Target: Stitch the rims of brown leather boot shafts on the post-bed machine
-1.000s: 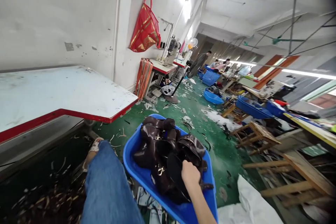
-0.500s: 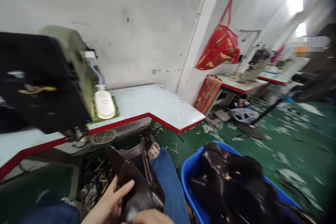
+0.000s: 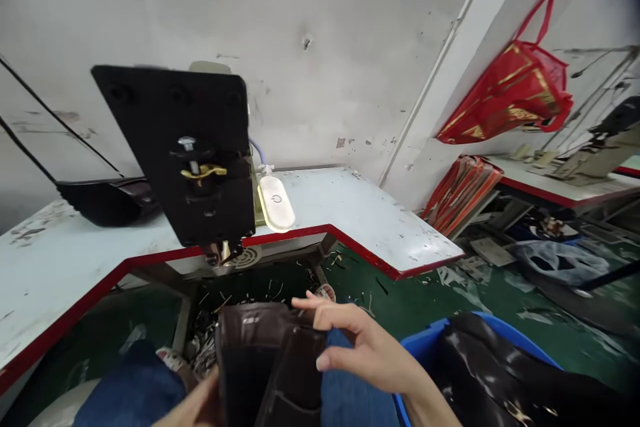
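A dark brown leather piece (image 3: pixel 270 360), folded and stitched like an open bag, stands upright over my lap. My right hand (image 3: pixel 357 343) grips its upper right edge, with the thumb on the near side and the fingers over the top. Along the lower left side, my left hand (image 3: pixel 200 403) holds the same piece; its fingers are mostly hidden behind the leather. Just beyond the piece is a sewing machine head with a black cover plate (image 3: pixel 187 160). Its needle area (image 3: pixel 225 253) hangs above the table's front edge.
A white-topped table (image 3: pixel 345 200) with red edging runs along the wall. At right, a blue tub (image 3: pixel 425 337) holds shiny dark leather pieces (image 3: pixel 485 373). A red bag (image 3: pixel 515 93) hangs by the pillar. Scraps litter the green floor, and a white power-button unit (image 3: pixel 277 203) hangs beside the machine.
My view has swung left, so the machine and tub sit further right. My right hand has risen from the bottom of the leather piece to its upper right edge; my left hand is lower.
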{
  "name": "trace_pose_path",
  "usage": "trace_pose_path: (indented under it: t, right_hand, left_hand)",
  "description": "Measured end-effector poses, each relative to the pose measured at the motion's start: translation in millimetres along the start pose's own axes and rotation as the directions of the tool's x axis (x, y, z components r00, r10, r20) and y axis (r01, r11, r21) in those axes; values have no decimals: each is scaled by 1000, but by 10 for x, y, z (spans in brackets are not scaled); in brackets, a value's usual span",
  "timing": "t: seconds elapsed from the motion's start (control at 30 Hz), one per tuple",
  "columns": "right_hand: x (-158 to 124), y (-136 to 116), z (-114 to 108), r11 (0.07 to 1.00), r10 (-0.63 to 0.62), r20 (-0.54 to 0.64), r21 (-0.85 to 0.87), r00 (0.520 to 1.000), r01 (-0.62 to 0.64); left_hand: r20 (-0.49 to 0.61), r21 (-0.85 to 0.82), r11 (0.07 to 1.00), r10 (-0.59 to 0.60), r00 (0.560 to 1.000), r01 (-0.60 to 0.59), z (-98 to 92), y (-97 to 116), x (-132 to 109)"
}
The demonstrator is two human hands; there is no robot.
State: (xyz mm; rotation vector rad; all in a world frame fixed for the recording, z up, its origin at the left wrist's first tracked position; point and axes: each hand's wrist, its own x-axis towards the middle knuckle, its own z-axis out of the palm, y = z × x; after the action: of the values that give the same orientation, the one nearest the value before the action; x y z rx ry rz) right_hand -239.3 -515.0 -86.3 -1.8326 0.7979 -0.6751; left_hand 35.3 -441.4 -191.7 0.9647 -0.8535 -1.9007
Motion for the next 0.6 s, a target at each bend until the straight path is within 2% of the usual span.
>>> trace_pose_path:
  t: [0.03,0.1,0.17,0.27,0.33,0.43,0.53,0.6]
  right_hand:
    - [72,-53,48,999,-36,6,-14,999,36]
    - [204,-150,139,992,-96,15,-79,995,97]
    - [323,-227,189,981,-138,46,-133,989,143]
    - [471,-316,176,984,-108,65,-138,992,116]
    - [546,-357,136,994,-21,49,-109,999,27]
    - [634,-372,64,986,84,-34,-141,996,-88]
    - [702,-332,-32,951,79,-87,-291,993,-101]
    - [737,-294,-101,954,50,-77,-292,996,-70]
  left_hand:
    - [-20,60,995,76,997,-75,-30,95,15]
    - [32,233,953,194,981,-196,-28,320,53]
    - [93,407,890,181,979,-204,66,550,116]
    - [40,560,789,277,960,-251,294,843,242]
    - [34,563,774,327,944,-289,418,988,293]
    - [-75,501,839,285,956,-211,507,1124,267]
    - [-240,461,874,291,926,-155,533,1186,186]
    - [-298,473,866,332,895,-164,539,1202,159]
